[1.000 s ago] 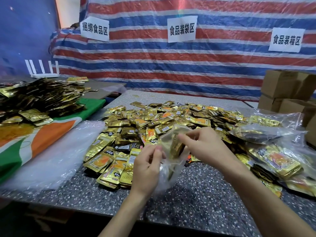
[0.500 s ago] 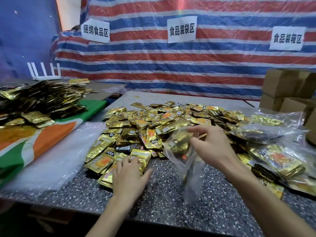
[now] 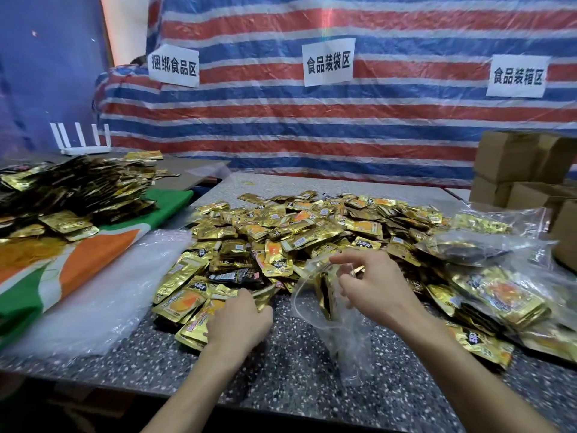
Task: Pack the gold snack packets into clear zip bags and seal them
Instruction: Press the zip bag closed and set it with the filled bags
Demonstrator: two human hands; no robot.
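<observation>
A big heap of gold snack packets covers the middle of the speckled table. My right hand pinches the open mouth of a clear zip bag, which hangs down to the tabletop. A few gold packets stand inside its upper part. My left hand lies on the near left edge of the heap, fingers curled over a gold packet.
Filled clear bags lie at the right, with cardboard boxes behind them. A stack of empty clear bags and an orange-green cloth carrying another packet pile lie at the left. A striped tarp hangs behind.
My left hand let go of the bag and dropped onto the near packets, then curled over one. My right hand kept the bag and moved it slightly to the right.
</observation>
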